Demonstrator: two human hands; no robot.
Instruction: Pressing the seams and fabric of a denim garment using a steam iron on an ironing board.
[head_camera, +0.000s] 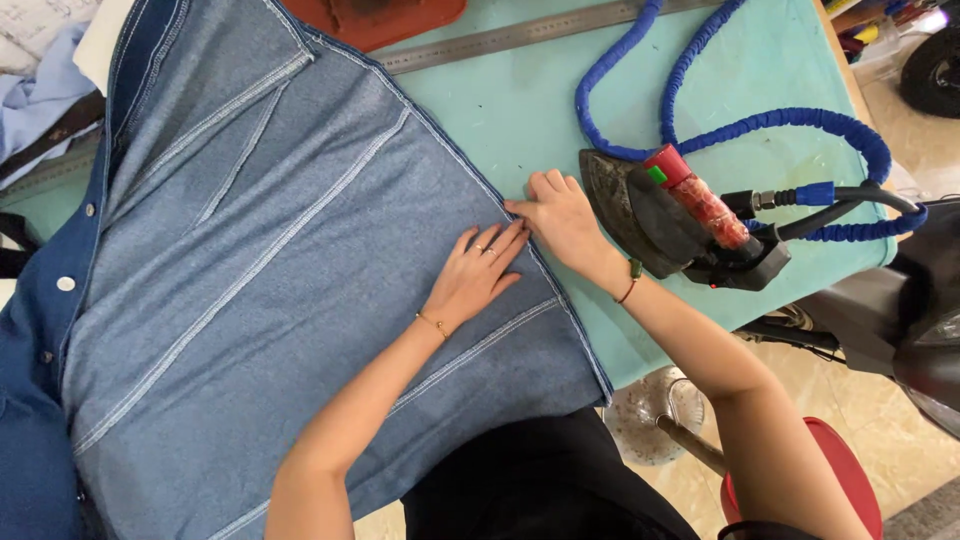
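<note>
**Pressing flat at the denim's right edge**

Pinning the denim garment (270, 260) down, your left hand (475, 275) lies open and flat on the cloth, just inside its stitched right edge. Your right hand (560, 220) pinches that same edge with curled fingertips, so it sits nearer the steam iron (665, 220), which rests on the teal table cover (500, 100) just beyond the hem. The hem's long axis runs diagonally, from the steel ruler (500, 38) down toward your body. No labels or packages show; the iron carries a red cap and a blue hose (760, 125).
</note>
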